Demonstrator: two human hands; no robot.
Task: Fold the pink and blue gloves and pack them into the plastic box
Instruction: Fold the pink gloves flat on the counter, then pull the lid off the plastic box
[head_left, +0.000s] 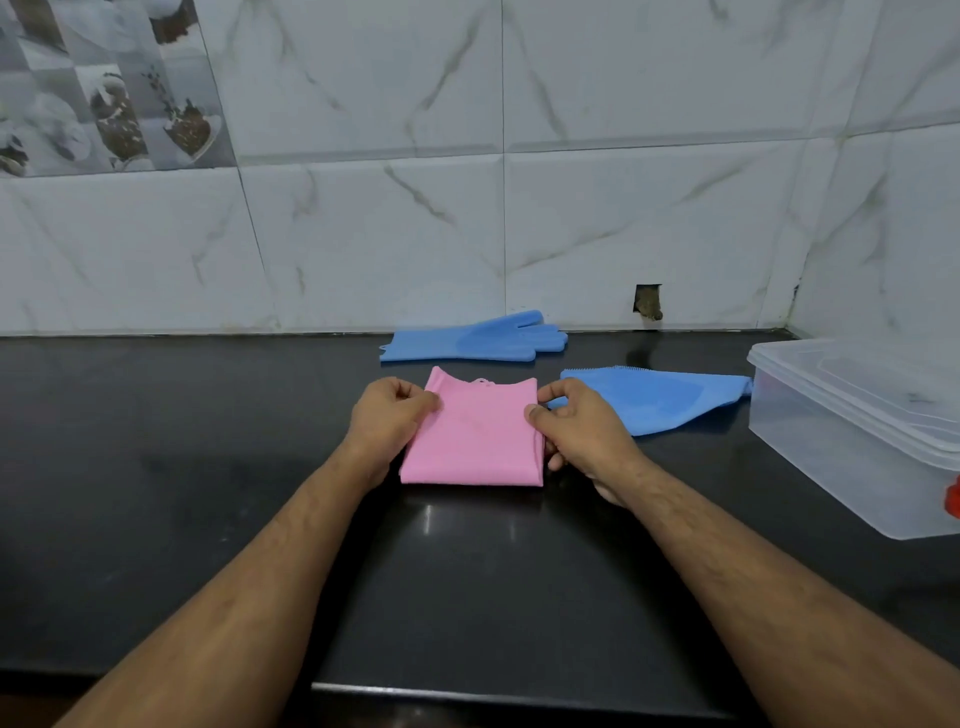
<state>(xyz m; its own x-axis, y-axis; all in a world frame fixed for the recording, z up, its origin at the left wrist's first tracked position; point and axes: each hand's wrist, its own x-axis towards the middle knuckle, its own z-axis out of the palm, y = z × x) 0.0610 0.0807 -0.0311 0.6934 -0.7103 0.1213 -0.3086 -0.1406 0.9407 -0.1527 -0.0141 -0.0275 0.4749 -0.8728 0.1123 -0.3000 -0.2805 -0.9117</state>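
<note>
Your left hand (390, 410) and right hand (571, 423) pinch the folded pink glove (474, 441), seemingly firmly; release early and it may spring open.

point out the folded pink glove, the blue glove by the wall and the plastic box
folded pink glove (475, 441), head view, middle of top layer
blue glove by the wall (467, 340), head view, palm
plastic box (831, 447), head view, near side wall

Nothing readable is showing anywhere: no lettering, label, brand or number on the gloves, the plastic box, the counter or the wall tiles.
</note>
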